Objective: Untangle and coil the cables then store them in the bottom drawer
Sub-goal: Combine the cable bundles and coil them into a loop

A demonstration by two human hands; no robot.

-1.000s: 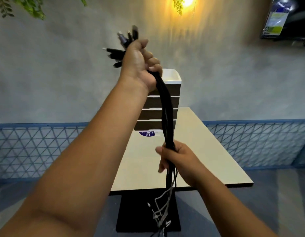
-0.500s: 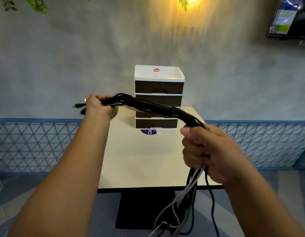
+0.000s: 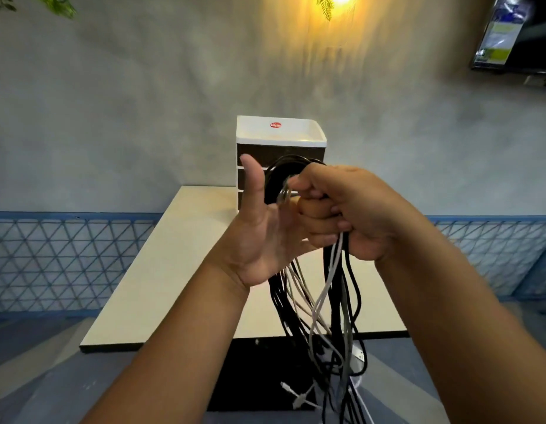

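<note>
A bundle of black and white cables (image 3: 334, 301) hangs from my hands in front of the table and trails toward the floor. My right hand (image 3: 360, 215) grips the bundle, fingers curled round it. A black loop of the cables arches from it to my left hand (image 3: 259, 240). That hand is held palm toward me with the thumb straight up; its fingers are hidden behind my right hand. The white drawer unit (image 3: 280, 134) with dark drawer fronts stands on the table behind my hands. Its lower drawers are hidden.
The cream table (image 3: 173, 255) stands on a black pedestal base (image 3: 250, 377) against a grey wall. A blue lattice panel (image 3: 66, 258) runs along the wall's foot. A screen (image 3: 516, 35) hangs at the upper right.
My hands have come together at the middle. The stretched cable length is now folded into a loop between them, and my left thumb has lifted off the cable ends.
</note>
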